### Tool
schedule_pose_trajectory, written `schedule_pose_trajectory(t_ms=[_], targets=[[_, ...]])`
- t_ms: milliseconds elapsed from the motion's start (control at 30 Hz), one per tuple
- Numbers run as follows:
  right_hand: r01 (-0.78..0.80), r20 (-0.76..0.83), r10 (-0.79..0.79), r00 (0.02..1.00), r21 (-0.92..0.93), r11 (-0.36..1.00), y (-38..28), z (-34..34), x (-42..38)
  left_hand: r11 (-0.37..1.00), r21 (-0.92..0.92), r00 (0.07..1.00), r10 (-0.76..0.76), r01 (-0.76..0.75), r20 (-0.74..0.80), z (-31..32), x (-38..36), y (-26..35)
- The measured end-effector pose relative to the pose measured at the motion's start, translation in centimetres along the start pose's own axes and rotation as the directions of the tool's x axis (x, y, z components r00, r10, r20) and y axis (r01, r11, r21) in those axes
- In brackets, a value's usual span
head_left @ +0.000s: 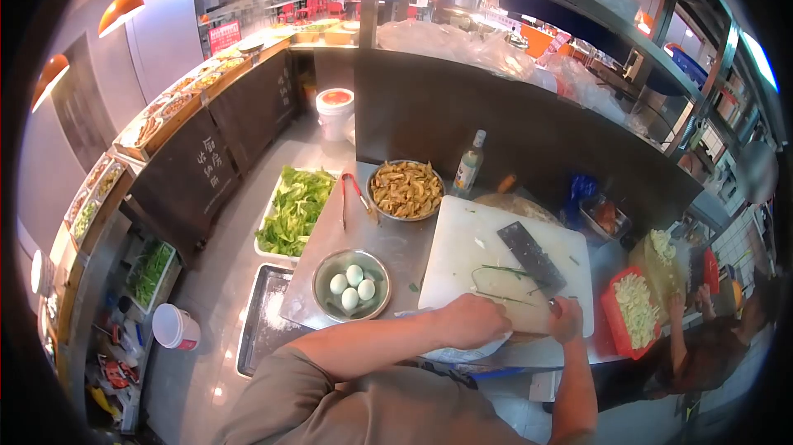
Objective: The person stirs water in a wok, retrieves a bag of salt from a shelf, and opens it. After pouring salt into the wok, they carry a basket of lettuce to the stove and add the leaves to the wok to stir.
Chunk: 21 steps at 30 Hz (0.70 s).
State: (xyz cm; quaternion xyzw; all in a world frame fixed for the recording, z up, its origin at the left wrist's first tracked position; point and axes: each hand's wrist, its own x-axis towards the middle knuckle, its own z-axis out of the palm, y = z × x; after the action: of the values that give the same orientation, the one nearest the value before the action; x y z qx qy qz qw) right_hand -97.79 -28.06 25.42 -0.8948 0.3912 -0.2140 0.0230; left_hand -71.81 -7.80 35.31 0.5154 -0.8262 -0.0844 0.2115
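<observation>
- Brown-grey fabric sleeve (pixel 285 383), nearest.
- Left grip (pixel 475 321) at the white rectangular cutting board (pixel 450 259); whether clenched, cannot tell.
- Right grip (pixel 566 318) closed round the handle of a dark broad-bladed cleaver (pixel 531 257), over the board beside thin green stalks (pixel 504 297).

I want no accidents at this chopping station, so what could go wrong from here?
The right hand holds the cleaver with the left hand close by; a slip might cut it. The left forearm passes close to the metal bowl of eggs, so an elbow swing might knock it.
</observation>
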Motion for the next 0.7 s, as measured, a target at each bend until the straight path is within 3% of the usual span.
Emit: schedule_pose_trajectory(t_ms=[33, 133, 233, 333, 367, 433, 500, 533, 567, 667, 700], targets=[[-0.061, 0.129, 0.068, 0.989, -0.061, 0.996, 0.6, 0.4, -0.2, 0.999, 0.04, 0.999, -0.038, 0.037, 0.031, 0.5, 0.0, -1.1], [-0.112, 0.102, 0.115, 0.988, -0.034, 0.993, -0.2, 0.9, 0.8, 0.997, 0.055, 0.998, -0.063, 0.062, 0.013, 0.2, 0.5, -1.8], [-0.094, 0.272, 0.082, 0.959, 0.029, 0.995, -2.0, -0.4, 1.3, 0.997, 0.013, 0.996, -0.076, 0.077, -0.047, -0.4, 0.6, -3.2], [-0.072, 0.163, 0.071, 0.984, -0.003, 0.997, -5.0, -3.6, 0.2, 0.99, -0.1, 0.989, -0.108, 0.098, -0.097, 0.0, 0.6, -4.4], [-0.23, 0.209, 0.193, 0.959, 0.174, 0.957, -6.0, -4.8, -0.4, 0.988, -0.136, 0.991, -0.089, 0.075, -0.096, 0.0, 0.8, -4.2], [-0.533, 0.362, 0.398, 0.843, 0.462, 0.709, -8.0, -7.2, -2.2, 0.983, -0.182, 0.994, -0.03, 0.01, -0.104, 0.0, 0.9, -4.4], [-0.556, 0.434, 0.386, 0.814, 0.774, 0.302, -10.3, -9.4, -4.5, 0.974, -0.214, 0.993, 0.056, -0.078, -0.106, -0.1, 1.1, -5.2], [-0.52, 0.462, 0.388, 0.797, 0.853, 0.052, -11.5, -10.4, -5.8, 0.985, -0.17, 0.997, 0.003, -0.017, -0.081, -0.3, 1.3, -5.3], [-0.498, 0.51, 0.392, 0.765, 0.855, -0.141, -12.5, -11.2, -7.1, 0.991, -0.131, 0.997, -0.048, 0.041, -0.052, -0.4, 1.4, -5.3], [-0.492, 0.667, 0.32, 0.673, 0.726, -0.48, -14.2, -12.9, -10.5, 0.976, -0.209, 0.98, 0.025, -0.067, -0.199, 0.1, 1.4, -5.3], [-0.501, 0.671, 0.328, 0.665, 0.727, -0.469, -15.2, -13.3, -11.0, 0.968, -0.238, 0.98, 0.029, -0.077, -0.198, -0.1, 1.5, -5.2]])
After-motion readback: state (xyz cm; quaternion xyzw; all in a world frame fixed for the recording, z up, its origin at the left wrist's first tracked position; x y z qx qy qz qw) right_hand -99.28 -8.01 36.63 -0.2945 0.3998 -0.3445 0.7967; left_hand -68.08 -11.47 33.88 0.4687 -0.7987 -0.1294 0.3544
